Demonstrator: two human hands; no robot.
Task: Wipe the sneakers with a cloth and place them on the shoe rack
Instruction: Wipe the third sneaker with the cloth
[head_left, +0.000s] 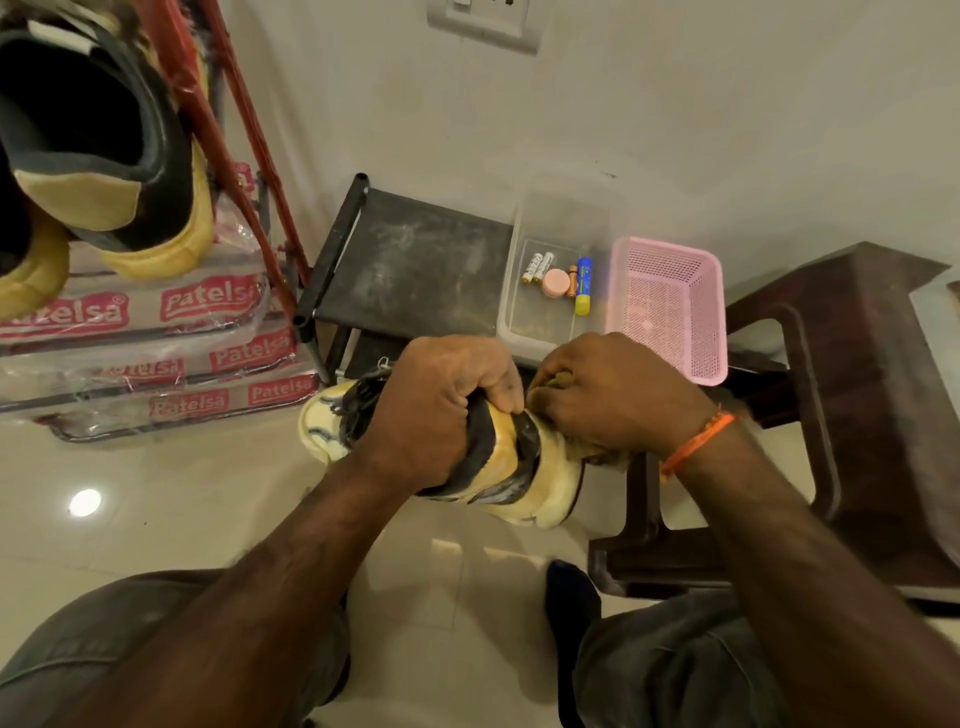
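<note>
1. L hand (441, 410) grips sneaker (524, 478) mid-air over bare floor (156, 519); R hand (618, 400) bunches cloth (602, 454) on its heel.
2. Shoe rack (410, 260) just behind; tub (550, 280), pink basket (670, 306) on top.
3. Stool (857, 415) crowds R; boxes (145, 364) L.

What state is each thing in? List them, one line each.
Left hand: grips the sneaker.
Right hand: holds the cloth against the sneaker.
Sneaker: held in the air, on its side.
Cloth: bunched under the right hand.
Shoe rack: top shelf dusty.
Clear box: open, holding batteries.
Pink basket: open.
</note>
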